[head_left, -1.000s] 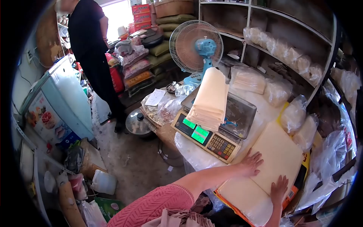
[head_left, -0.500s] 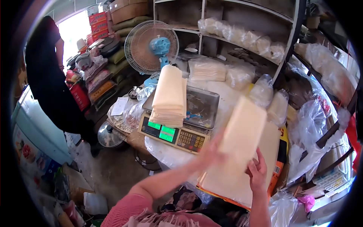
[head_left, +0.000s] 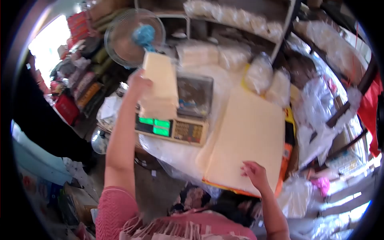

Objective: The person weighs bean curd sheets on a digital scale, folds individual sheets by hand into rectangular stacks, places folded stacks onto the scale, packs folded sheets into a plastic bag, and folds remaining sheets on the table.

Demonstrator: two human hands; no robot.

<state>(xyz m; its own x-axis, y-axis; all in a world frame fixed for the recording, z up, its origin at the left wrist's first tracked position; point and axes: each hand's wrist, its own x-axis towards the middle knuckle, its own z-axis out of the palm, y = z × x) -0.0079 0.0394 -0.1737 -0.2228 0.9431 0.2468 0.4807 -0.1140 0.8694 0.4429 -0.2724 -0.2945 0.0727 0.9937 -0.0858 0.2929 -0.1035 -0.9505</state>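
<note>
My left hand point(head_left: 140, 85) is at the left edge of a pale folded sheet point(head_left: 160, 74), its thumb on top and its other fingers blurred. The sheet lies over a folded stack point(head_left: 158, 109) on the weighing scale point(head_left: 189, 131), whose green displays are lit. Over the near part of a broad pile of flat, cream sheets point(head_left: 250, 132), my right hand point(head_left: 253, 173) is empty, with loosely bent fingers apart. An orange and black wrapper point(head_left: 286, 154) shows beneath the pile's right side.
A blue fan point(head_left: 143, 37) stands behind the scale. Bagged goods point(head_left: 258, 74) line the back of the table, below a shelf with more bags point(head_left: 236, 18). Plastic bags point(head_left: 316, 116) hang at the right. A person in dark clothes point(head_left: 44, 116) stands at the left.
The folded sheet has moved left from above the flat pile to the stack on the scale, with my left hand. My right hand has let go of it. The view has shifted right and down.
</note>
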